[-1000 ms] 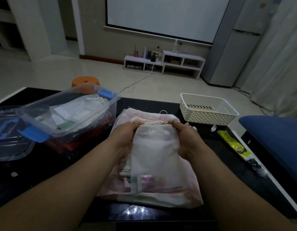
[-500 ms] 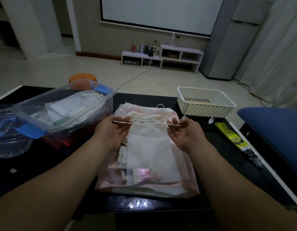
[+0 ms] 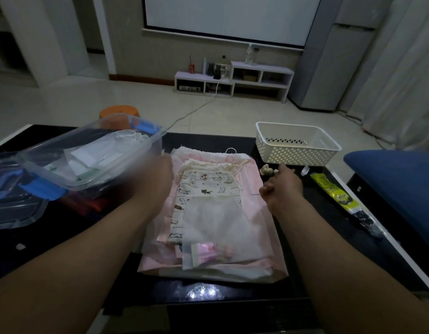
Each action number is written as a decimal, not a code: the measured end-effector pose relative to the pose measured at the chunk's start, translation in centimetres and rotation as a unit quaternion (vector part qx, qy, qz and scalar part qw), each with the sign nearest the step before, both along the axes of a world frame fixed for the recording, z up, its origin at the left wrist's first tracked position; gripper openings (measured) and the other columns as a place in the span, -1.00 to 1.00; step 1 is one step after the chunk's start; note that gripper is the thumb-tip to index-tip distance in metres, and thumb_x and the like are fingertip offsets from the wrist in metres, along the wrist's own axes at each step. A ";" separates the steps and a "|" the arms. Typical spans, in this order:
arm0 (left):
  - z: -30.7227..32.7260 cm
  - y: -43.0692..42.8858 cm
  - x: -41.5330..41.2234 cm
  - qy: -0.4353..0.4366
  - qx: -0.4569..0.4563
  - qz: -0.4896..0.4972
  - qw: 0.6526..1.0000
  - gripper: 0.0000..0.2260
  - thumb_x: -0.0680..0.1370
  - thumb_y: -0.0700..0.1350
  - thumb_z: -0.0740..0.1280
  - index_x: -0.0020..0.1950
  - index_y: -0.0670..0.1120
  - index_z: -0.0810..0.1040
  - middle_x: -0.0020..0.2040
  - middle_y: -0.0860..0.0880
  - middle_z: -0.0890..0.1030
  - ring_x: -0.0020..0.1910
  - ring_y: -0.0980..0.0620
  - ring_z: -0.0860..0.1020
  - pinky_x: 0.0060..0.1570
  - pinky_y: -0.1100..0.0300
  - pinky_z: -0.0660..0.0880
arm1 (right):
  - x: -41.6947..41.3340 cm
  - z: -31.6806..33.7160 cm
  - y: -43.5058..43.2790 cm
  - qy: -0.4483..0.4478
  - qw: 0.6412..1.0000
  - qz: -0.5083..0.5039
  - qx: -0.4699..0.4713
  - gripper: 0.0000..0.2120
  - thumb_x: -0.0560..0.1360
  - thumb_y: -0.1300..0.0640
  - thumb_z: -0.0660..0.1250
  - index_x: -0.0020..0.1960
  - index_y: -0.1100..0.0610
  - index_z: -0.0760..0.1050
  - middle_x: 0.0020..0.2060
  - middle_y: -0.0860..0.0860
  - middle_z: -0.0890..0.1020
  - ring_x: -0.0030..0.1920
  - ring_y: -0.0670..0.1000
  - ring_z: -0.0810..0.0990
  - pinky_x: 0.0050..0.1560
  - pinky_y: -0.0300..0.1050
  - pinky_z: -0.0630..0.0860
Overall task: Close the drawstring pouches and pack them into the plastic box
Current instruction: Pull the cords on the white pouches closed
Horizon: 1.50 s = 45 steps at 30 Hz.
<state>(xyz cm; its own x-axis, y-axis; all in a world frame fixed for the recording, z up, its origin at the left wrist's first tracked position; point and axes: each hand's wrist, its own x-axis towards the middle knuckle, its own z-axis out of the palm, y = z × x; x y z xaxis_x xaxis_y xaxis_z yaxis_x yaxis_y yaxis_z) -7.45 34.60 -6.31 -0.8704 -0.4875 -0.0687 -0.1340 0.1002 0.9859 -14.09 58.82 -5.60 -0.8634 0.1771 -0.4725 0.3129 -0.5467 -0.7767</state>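
Observation:
A sheer white drawstring pouch (image 3: 218, 227) lies on top of a stack of pouches, over a cat-print pouch (image 3: 208, 183) and a large pink one (image 3: 268, 259). Its thin drawstring (image 3: 213, 195) is stretched taut sideways between my hands. My left hand (image 3: 155, 182), blurred, pinches the left end beside the plastic box. My right hand (image 3: 281, 186) pinches the right end. The clear plastic box (image 3: 93, 174) with blue latches stands at the left and holds white pouches.
The box's clear lid (image 3: 13, 208) lies at the far left. A white perforated basket (image 3: 295, 145) stands at the back right, a yellow-green packet (image 3: 336, 194) near the table's right edge, a blue cushion (image 3: 396, 174) beyond it. An orange stool (image 3: 117, 112) stands behind the table.
My hands have moved apart, pulling the drawstring out to both sides, and the white pouch's mouth has gathered. The cat-print pouch beneath now shows.

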 end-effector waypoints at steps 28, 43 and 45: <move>2.9 1.8 -2.6 0.060 0.167 -0.130 0.976 -0.70 0.70 -0.01 0.14 -0.04 -0.09 0.60 -0.13 -0.01 0.59 -0.34 0.09 0.43 -0.36 0.21 0.34 | 2.5 -0.4 -4.3 0.160 0.877 0.388 0.232 -0.87 0.61 0.27 0.38 0.07 0.15 0.69 0.01 0.05 0.77 0.06 -0.07 0.73 0.09 -0.25 0.57; 3.0 0.1 -3.2 -0.007 0.104 -0.094 0.990 -0.68 0.75 -0.04 0.13 0.16 -0.18 0.61 -0.41 0.03 0.43 -0.53 0.14 0.29 -0.51 0.29 0.22 | 2.5 0.2 -4.2 0.135 0.842 0.431 0.295 -0.89 0.56 0.19 0.46 -0.02 0.23 0.73 0.05 0.24 0.73 0.13 0.18 0.67 0.24 0.02 0.57; 2.8 0.5 -3.1 -0.012 0.121 -0.087 0.989 -0.68 0.75 -0.05 0.13 0.15 -0.20 0.60 -0.34 0.00 0.49 -0.47 0.13 0.37 -0.40 0.27 0.30 | 2.2 -0.1 -4.1 0.128 0.839 0.447 0.282 -0.82 0.54 0.12 0.48 0.00 0.24 0.74 0.08 0.27 0.71 0.17 0.25 0.63 0.36 0.17 0.51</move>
<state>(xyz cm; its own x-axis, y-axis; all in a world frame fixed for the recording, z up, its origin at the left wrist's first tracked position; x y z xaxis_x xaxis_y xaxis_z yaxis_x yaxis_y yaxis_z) -10.58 35.06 -3.49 -0.9365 -0.2965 -0.1871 -0.1597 -0.1143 0.9805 -11.84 54.74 -5.72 -0.8306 -0.4621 -0.3108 0.1859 0.2960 -0.9369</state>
